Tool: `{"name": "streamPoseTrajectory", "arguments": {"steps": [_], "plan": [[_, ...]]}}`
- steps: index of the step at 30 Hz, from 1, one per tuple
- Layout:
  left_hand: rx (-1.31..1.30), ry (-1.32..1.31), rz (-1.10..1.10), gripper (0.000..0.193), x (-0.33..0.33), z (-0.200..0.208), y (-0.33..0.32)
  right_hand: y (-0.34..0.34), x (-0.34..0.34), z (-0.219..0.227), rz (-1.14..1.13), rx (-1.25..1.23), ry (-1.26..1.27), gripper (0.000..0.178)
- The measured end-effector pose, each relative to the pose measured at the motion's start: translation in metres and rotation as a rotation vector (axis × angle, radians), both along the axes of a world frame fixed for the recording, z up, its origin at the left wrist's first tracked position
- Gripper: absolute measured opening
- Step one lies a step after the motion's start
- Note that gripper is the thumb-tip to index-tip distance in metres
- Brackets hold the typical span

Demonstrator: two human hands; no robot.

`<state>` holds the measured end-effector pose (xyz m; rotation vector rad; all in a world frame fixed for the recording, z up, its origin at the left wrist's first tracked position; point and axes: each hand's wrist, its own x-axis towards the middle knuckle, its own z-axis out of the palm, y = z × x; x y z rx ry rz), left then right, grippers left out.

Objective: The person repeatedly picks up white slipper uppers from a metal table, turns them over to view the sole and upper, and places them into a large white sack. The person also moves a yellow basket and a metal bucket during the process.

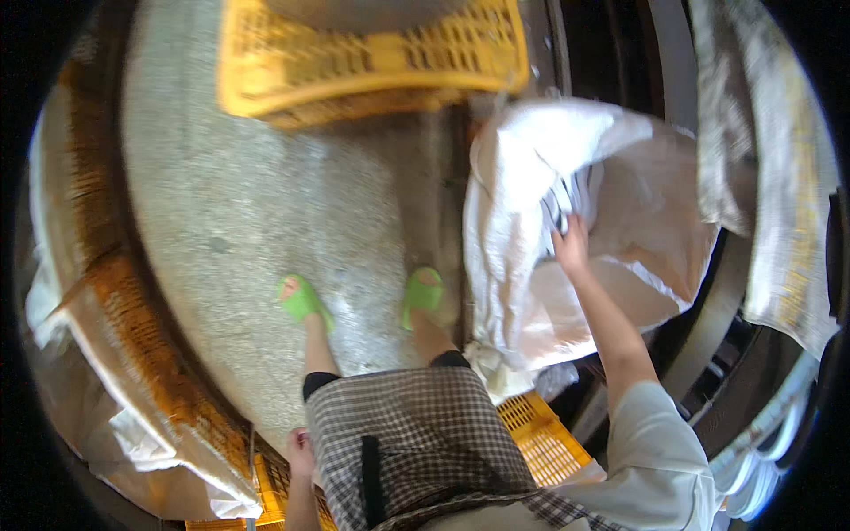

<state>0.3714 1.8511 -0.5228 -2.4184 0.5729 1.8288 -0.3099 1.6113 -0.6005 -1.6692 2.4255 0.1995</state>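
Observation:
My right hand (573, 244) reaches down into a large white woven sack (503, 212) standing open on my right. Its fingers are closed on white and grey curved pieces (567, 199) inside; the blur hides what kind they are. Low beside my checked apron (416, 425) hangs my left hand (301, 453), away from the sack. The fingers of that hand are curled in, and whether anything is inside them is hidden.
A yellow plastic crate (372, 75) with a dark rounded thing on it stands ahead. Another yellow crate (542, 438) sits below the sack. Rusty edging (133, 310) runs along my left. Grey-white woven sacking (779, 177) hangs at the far right, above white curved pieces (753, 482).

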Motion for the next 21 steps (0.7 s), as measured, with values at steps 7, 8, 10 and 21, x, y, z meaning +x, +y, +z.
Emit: {"name": "streamPoseTrajectory", "arguments": {"steps": [7, 8, 10, 21], "plan": [[-0.022, 0.141, 0.394, 0.021, 0.082, 0.108, -0.081, 0.028, 0.217, 0.197, -0.166, 0.34, -0.637, 0.022], [0.038, 0.087, 0.242, 0.026, 0.1, 0.129, -0.095, 0.015, 0.252, 0.22, -0.085, 0.337, -0.781, 0.023], [0.007, -0.07, -0.021, 0.036, 0.133, 0.164, -0.121, -0.014, 0.326, 0.264, 0.112, 0.454, -0.883, 0.026], [-0.588, -0.043, -0.53, 0.064, 0.197, 0.221, -0.382, -0.22, 0.529, 0.384, 0.802, 0.489, -0.714, 0.039]]}}
